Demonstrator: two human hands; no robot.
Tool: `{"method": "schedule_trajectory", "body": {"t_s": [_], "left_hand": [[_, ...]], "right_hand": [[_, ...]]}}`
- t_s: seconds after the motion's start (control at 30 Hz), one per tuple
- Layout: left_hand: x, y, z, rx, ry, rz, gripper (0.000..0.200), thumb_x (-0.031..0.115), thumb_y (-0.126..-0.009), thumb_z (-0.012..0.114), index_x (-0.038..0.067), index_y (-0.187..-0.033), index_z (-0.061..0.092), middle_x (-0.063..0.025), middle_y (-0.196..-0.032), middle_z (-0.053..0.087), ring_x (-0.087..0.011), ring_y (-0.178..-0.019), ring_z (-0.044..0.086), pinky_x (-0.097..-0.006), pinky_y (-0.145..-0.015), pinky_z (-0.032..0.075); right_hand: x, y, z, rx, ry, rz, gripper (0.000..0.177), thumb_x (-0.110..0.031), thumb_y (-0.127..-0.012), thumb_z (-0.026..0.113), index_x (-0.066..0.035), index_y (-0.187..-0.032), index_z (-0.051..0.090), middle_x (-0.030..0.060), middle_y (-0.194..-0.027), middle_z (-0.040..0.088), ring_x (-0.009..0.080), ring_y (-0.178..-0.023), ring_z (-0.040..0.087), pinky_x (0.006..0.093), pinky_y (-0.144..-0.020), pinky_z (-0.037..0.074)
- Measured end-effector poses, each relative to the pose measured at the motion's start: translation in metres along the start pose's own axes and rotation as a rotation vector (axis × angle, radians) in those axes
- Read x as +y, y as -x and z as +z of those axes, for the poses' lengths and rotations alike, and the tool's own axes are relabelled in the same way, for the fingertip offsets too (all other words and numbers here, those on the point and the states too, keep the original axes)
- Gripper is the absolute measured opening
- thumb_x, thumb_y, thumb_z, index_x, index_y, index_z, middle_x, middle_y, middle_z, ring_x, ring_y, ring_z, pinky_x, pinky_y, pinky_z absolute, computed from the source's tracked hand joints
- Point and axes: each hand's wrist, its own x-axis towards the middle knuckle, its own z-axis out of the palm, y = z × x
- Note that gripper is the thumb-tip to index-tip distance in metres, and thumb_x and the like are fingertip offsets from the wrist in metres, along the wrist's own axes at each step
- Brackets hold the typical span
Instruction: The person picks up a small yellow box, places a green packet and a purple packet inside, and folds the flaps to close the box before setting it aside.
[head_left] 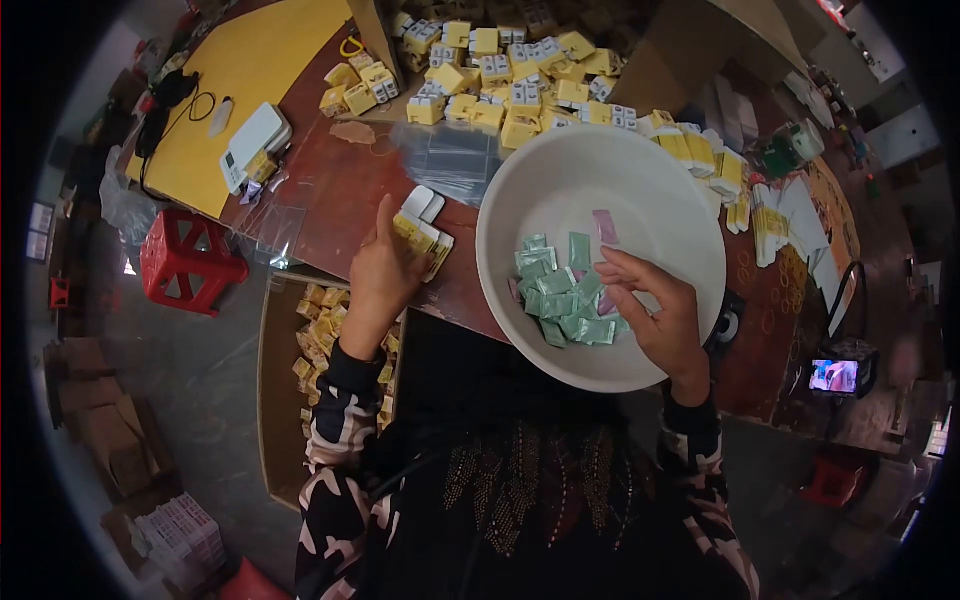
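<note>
Head view. The right hand (655, 315) lay inside the white basin (700, 200), its fingers (625, 275) bent down onto the heap of green sachets (555, 300). We could not tell whether they pinched one. The sachets lay just left of and under those fingers, in the near half of the basin, most with their long axes pointing away from the person. One pink sachet (606, 226) lay just beyond them.

The left hand (380, 275) was closed around a stack of small yellow-and-white boxes (425, 232) at the near edge of the tabletop (340, 190), outside the basin's left rim, so the right hand was the nearer to the sachets. More boxes (510, 75) were heaped at the far edge, with clear bags (455, 160) between. We could read no print on boxes or sachets.
</note>
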Motion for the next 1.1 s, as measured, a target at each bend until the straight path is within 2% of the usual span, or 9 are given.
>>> {"method": "schedule_trajectory", "body": {"t_s": [0.17, 0.23, 0.37, 0.43, 0.47, 0.57, 0.67, 0.83, 1.1], "left_hand": [[0.022, 0.021, -0.038, 0.114, 0.145, 0.040, 0.088, 0.009, -0.079, 0.081, 0.010, -0.152, 0.032, -0.0171, -0.098, 0.068, -0.0315, -0.094, 0.069, -0.0390, -0.080, 0.055], [0.042, 0.031, -0.051, 0.052, 0.563, 0.113, 0.084, 0.003, -0.081, 0.079, 0.009, -0.151, 0.033, -0.0113, -0.105, 0.067, -0.0219, -0.101, 0.067, -0.0343, -0.086, 0.054], [0.102, 0.052, -0.049, -0.147, 1.107, 0.203, 0.084, -0.003, -0.077, 0.081, 0.006, -0.148, 0.037, -0.0099, -0.126, 0.058, -0.0188, -0.110, 0.063, -0.0308, -0.095, 0.052], [0.118, 0.059, -0.037, -0.164, 1.090, 0.326, 0.082, -0.003, -0.077, 0.082, 0.005, -0.146, 0.038, -0.0090, -0.125, 0.056, -0.0187, -0.110, 0.063, -0.0312, -0.096, 0.051], [0.126, 0.061, -0.030, -0.115, 1.127, 0.379, 0.069, -0.002, -0.077, 0.082, 0.004, -0.137, 0.049, -0.0099, -0.125, 0.056, -0.0187, -0.111, 0.063, -0.0313, -0.097, 0.051], [0.127, 0.061, -0.024, -0.130, 0.904, 0.532, 0.056, -0.001, -0.077, 0.081, 0.004, -0.129, 0.060, -0.0114, -0.128, 0.056, -0.0193, -0.113, 0.061, -0.0314, -0.096, 0.051], [0.132, 0.065, -0.034, -0.340, 1.012, 0.428, 0.051, 0.000, -0.079, 0.080, 0.005, -0.127, 0.065, -0.0121, -0.130, 0.055, -0.0201, -0.115, 0.060, -0.0316, -0.095, 0.051], [0.127, 0.067, -0.031, -0.367, 1.035, 0.424, 0.050, -0.001, -0.083, 0.076, 0.006, -0.131, 0.064, -0.0119, -0.133, 0.055, -0.0200, -0.115, 0.060, -0.0315, -0.095, 0.052], [0.127, 0.065, -0.025, -0.435, 1.212, 0.427, 0.034, -0.007, -0.087, 0.069, -0.002, -0.121, 0.066, -0.0139, -0.137, 0.052, -0.0207, -0.118, 0.060, -0.0340, -0.100, 0.053]], "right_hand": [[-0.004, -0.003, 0.006, -0.014, -0.052, 0.002, 0.043, -0.001, -0.091, 0.065, 0.001, -0.133, 0.059, 0.0167, -0.116, 0.071, 0.0213, -0.105, 0.068, 0.0332, -0.089, 0.055], [-0.011, -0.004, 0.013, -0.022, -0.082, -0.059, 0.048, -0.005, -0.090, 0.067, 0.000, -0.136, 0.055, 0.0166, -0.121, 0.068, 0.0226, -0.109, 0.066, 0.0347, -0.093, 0.054], [-0.026, -0.007, 0.034, -0.009, -0.222, -0.216, 0.070, -0.020, -0.089, 0.075, 0.000, -0.147, 0.043, 0.0168, -0.135, 0.060, 0.0242, -0.121, 0.060, 0.0361, -0.101, 0.048], [-0.030, -0.004, 0.040, 0.018, -0.227, -0.221, 0.071, -0.021, -0.088, 0.077, -0.001, -0.147, 0.043, 0.0178, -0.140, 0.055, 0.0264, -0.124, 0.058, 0.0364, -0.099, 0.049], [-0.031, -0.002, 0.043, 0.023, -0.249, -0.233, 0.073, -0.023, -0.086, 0.078, -0.001, -0.147, 0.044, 0.0188, -0.146, 0.050, 0.0286, -0.126, 0.056, 0.0368, -0.098, 0.050], [-0.032, 0.006, 0.040, 0.110, -0.285, -0.180, 0.070, -0.020, -0.086, 0.077, 0.002, -0.144, 0.046, 0.0187, -0.137, 0.058, 0.0290, -0.120, 0.061, 0.0360, -0.098, 0.049], [-0.030, 0.009, 0.030, 0.108, -0.281, -0.157, 0.066, -0.016, -0.084, 0.073, 0.003, -0.142, 0.049, 0.0188, -0.132, 0.062, 0.0293, -0.117, 0.064, 0.0352, -0.099, 0.049], [-0.028, 0.007, 0.025, 0.045, -0.383, -0.137, 0.062, -0.012, -0.084, 0.069, 0.004, -0.141, 0.050, 0.0205, -0.131, 0.062, 0.0300, -0.118, 0.063, 0.0351, -0.099, 0.048], [-0.021, 0.001, 0.021, 0.005, -0.228, -0.343, 0.054, -0.025, -0.084, 0.079, 0.000, -0.129, 0.063, 0.0209, -0.136, 0.059, 0.0298, -0.121, 0.061, 0.0376, -0.099, 0.049]]}}
